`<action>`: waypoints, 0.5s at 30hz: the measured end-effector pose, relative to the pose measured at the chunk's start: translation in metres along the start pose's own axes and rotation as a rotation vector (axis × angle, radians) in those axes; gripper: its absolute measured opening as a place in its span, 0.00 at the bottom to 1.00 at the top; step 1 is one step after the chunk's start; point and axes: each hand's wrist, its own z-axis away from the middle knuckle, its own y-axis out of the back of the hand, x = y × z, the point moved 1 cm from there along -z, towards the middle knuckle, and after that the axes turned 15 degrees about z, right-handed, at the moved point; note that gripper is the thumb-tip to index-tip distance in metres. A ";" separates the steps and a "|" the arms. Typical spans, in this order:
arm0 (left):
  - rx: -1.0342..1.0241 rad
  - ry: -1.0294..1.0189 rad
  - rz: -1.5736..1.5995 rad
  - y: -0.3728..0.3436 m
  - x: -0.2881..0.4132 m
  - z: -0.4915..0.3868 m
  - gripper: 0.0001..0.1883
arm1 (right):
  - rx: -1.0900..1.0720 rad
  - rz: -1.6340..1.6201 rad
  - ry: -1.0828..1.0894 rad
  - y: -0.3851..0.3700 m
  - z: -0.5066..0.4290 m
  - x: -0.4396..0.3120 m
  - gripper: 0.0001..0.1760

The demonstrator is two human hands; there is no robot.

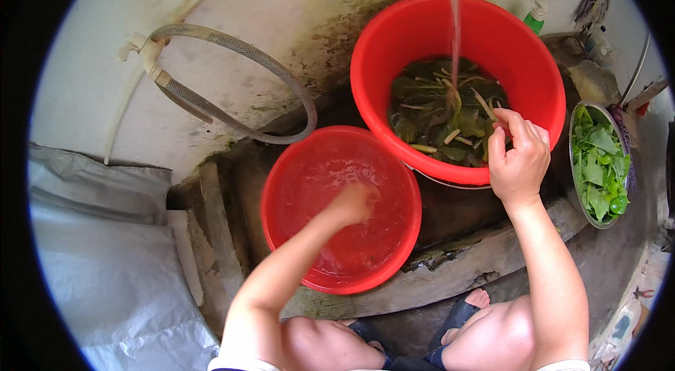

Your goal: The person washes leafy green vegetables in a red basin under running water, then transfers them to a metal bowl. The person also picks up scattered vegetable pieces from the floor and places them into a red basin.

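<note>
My left hand [354, 203] is dipped into a red plastic basin [341, 290] of water. It is blurred by motion and ripples, so its fingers and anything in them cannot be made out. Over the near right rim of a larger red plastic bucket [422, 163], my right hand [519, 152] has its thumb and fingers pinched on a pale stem [483, 103]. Green leaves and cut stems [448, 136] float in the bucket's water. A stream of water [455, 18] falls into it from above.
To the right, an oval metal bowl [572, 171] holds green leaves [600, 160]. A hose [248, 49] loops from a wall tap [150, 52] at left. A low concrete curb [474, 265] runs before my feet. A green pump bottle [534, 20] stands behind the bucket; a silvery sheet [105, 265] hangs left.
</note>
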 end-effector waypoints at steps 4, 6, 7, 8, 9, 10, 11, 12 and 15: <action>0.421 -0.302 0.367 0.084 0.103 0.041 0.08 | -0.004 0.017 -0.010 0.000 0.000 -0.001 0.08; 0.435 -0.484 0.447 0.104 0.155 0.038 0.11 | -0.010 0.014 -0.014 0.000 0.000 -0.001 0.08; 0.396 -0.543 0.552 0.107 0.176 0.034 0.16 | -0.013 0.015 -0.015 0.000 0.000 -0.001 0.08; 0.412 -0.565 0.419 0.107 0.191 0.029 0.20 | -0.014 0.015 -0.016 0.001 -0.001 -0.001 0.08; 0.570 -0.559 0.165 0.105 0.200 0.023 0.24 | -0.018 0.018 -0.014 0.001 -0.001 -0.001 0.08; 0.737 -0.614 -0.001 0.105 0.199 0.022 0.23 | -0.024 0.020 -0.013 0.001 0.000 0.000 0.08; 0.920 -0.686 -0.187 0.104 0.191 0.021 0.23 | -0.034 0.020 -0.019 0.001 0.000 0.000 0.08; 0.968 -0.619 -0.226 0.103 0.171 0.024 0.21 | -0.027 0.021 -0.012 0.001 0.000 0.001 0.08; 1.079 -0.500 -0.299 0.094 0.062 0.058 0.19 | -0.043 0.024 -0.031 0.000 0.002 0.002 0.08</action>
